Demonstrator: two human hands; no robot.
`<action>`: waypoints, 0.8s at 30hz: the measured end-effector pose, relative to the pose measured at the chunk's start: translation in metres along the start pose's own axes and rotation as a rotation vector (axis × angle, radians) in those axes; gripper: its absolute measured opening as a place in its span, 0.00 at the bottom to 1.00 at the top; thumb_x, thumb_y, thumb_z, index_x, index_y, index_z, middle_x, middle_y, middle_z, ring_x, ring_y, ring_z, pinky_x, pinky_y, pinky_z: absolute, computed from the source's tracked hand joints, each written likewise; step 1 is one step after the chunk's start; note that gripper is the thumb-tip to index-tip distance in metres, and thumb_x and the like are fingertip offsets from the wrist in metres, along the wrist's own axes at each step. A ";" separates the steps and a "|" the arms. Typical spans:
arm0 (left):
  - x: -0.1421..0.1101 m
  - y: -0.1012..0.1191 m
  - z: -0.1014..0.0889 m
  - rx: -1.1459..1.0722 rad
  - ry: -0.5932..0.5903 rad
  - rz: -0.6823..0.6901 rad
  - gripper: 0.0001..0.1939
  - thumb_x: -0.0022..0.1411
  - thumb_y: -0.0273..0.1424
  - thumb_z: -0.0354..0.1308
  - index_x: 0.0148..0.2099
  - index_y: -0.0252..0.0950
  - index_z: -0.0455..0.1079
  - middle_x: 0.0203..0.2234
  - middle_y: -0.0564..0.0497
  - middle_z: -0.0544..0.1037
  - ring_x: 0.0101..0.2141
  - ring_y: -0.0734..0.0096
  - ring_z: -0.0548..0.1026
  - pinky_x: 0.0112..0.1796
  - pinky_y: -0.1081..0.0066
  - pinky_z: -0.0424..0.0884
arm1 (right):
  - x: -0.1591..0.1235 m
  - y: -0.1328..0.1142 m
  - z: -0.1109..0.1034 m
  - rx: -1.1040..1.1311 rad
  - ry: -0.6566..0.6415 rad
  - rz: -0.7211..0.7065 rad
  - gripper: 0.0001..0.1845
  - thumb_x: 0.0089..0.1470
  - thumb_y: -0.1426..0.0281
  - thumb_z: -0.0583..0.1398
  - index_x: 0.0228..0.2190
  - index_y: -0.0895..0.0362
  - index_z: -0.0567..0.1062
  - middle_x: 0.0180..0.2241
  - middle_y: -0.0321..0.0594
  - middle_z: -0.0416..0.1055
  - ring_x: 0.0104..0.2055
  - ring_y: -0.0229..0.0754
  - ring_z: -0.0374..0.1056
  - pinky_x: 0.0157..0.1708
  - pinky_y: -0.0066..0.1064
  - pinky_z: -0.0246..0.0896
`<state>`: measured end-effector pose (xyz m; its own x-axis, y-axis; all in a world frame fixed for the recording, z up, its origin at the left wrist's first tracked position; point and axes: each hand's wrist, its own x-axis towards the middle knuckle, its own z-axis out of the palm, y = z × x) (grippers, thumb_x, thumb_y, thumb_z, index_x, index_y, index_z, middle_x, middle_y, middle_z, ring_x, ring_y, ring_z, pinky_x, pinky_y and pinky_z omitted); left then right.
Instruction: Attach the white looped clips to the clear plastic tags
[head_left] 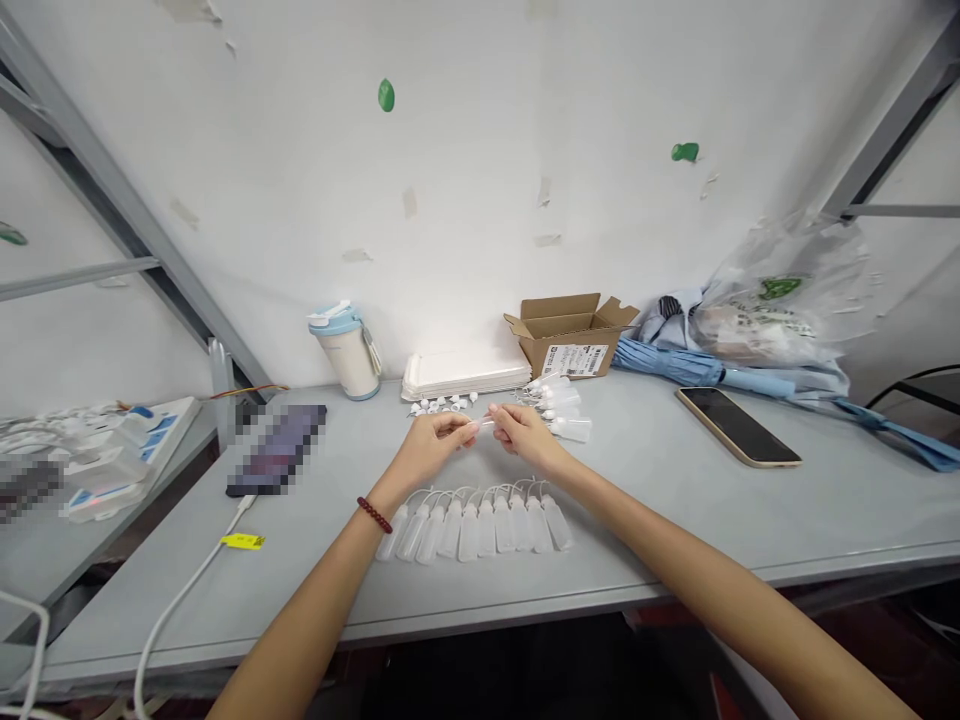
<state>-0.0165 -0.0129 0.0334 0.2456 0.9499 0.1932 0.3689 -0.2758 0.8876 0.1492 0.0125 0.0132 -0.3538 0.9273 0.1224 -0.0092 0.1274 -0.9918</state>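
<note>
Above the middle of the table, my left hand (439,443) and my right hand (523,434) meet with fingertips pinched. Between them is a small, thin white piece (486,424), mostly covered by the fingers and too small to name. Below the hands lies a row of several translucent squeeze bottles (468,532), each with a thin curved tube at its top. Small white caps (442,404) are scattered just behind my left hand. Beyond my right hand lies a pile of more small bottles (559,405) with thin metal-looking tips.
Flat white trays or boxes (465,372) are stacked by the wall, beside an open cardboard box (566,340). A tumbler (349,355) stands to the left, near a cabled phone (279,450). On the right are another phone (739,427), a blue umbrella (675,362) and a plastic bag (780,300).
</note>
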 end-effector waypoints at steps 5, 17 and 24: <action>0.002 -0.001 0.000 -0.061 -0.072 -0.108 0.26 0.58 0.49 0.48 0.24 0.32 0.69 0.18 0.48 0.74 0.22 0.71 0.72 0.27 0.71 0.68 | -0.003 -0.004 0.002 -0.101 0.026 -0.140 0.22 0.51 0.50 0.52 0.23 0.57 0.65 0.15 0.29 0.53 0.17 0.32 0.49 0.17 0.26 0.44; 0.000 -0.002 0.001 -0.128 -0.051 -0.172 0.27 0.56 0.51 0.50 0.20 0.33 0.67 0.13 0.51 0.71 0.18 0.74 0.69 0.25 0.72 0.67 | -0.005 -0.001 0.000 -0.226 -0.025 -0.136 0.20 0.55 0.55 0.50 0.20 0.56 0.59 0.17 0.29 0.54 0.18 0.31 0.50 0.20 0.25 0.47; 0.000 0.000 0.001 -0.108 -0.026 -0.167 0.23 0.54 0.48 0.54 0.21 0.32 0.69 0.15 0.50 0.72 0.19 0.72 0.69 0.26 0.71 0.67 | -0.003 0.000 0.000 -0.227 -0.049 -0.097 0.23 0.53 0.53 0.50 0.17 0.55 0.55 0.14 0.28 0.50 0.16 0.30 0.46 0.17 0.25 0.43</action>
<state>-0.0157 -0.0134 0.0333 0.2127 0.9767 0.0293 0.3089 -0.0957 0.9463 0.1507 0.0097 0.0132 -0.4068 0.8891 0.2096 0.1631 0.2964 -0.9410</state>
